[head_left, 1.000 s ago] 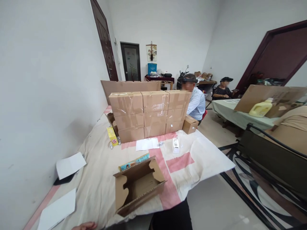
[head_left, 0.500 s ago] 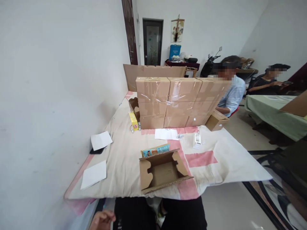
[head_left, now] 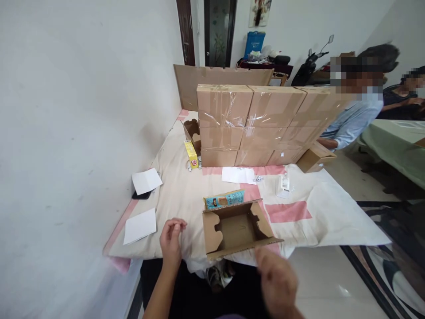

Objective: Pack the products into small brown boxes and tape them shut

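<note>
Grip of my left hand (head_left: 171, 237) was half-curled, empty; right hand (head_left: 277, 283) too blurred to tell. Carton (head_left: 237, 228) at lower centre stood unfilled, blue packet (head_left: 224, 199) just above it.

Open box (head_left: 237, 228) at table edge (head_left: 332, 237), snack packet (head_left: 224, 199) behind, stacked cartons (head_left: 262, 124) beyond.

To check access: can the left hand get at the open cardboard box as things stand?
Probably yes. The left hand hovers just beside the open cardboard box, and only bare cloth lies between them; nothing seems to block the way.
</note>
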Demonstrator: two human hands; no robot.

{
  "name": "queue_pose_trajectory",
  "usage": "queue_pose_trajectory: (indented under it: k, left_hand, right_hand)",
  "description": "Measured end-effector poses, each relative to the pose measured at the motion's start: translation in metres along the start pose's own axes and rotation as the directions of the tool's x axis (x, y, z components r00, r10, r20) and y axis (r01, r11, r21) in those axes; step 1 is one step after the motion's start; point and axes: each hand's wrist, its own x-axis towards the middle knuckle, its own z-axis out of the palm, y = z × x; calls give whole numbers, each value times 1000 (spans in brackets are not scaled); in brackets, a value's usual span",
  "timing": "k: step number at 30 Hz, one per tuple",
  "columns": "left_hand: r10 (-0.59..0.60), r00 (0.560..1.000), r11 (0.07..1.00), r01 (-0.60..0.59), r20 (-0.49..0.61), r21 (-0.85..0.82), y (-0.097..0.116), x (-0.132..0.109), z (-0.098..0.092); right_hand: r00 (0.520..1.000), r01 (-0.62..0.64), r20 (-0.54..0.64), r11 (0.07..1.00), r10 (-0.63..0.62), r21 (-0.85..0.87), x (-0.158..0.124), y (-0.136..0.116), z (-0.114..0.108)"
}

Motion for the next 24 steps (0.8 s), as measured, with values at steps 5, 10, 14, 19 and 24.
queue_pose_trajectory:
  k: [5,10,14,19,24]
  left_hand:
    - [211,803,915,-362,557,176,50,3,18]
    - [44,451,685,-664,892,302,82,-8,31]
    - [-4,438,731,-612,899,301,81,-5,33]
    - [71,493,754,-596,867,278,70,-6,26]
    - [19,603,743,-542,797,393,56,-9,15]
  right_hand:
    - [966,75,-204,930,-157,-360,127,-16,-71]
    - [689,126,688,896,229,-425,258,6,-60]
    - [442,211,767,777,465,-593,279,45,-8]
    - [561,285,753,774,344,-566,261,62,-3]
    - [972,104,232,939,-26,-328,237,34,-65]
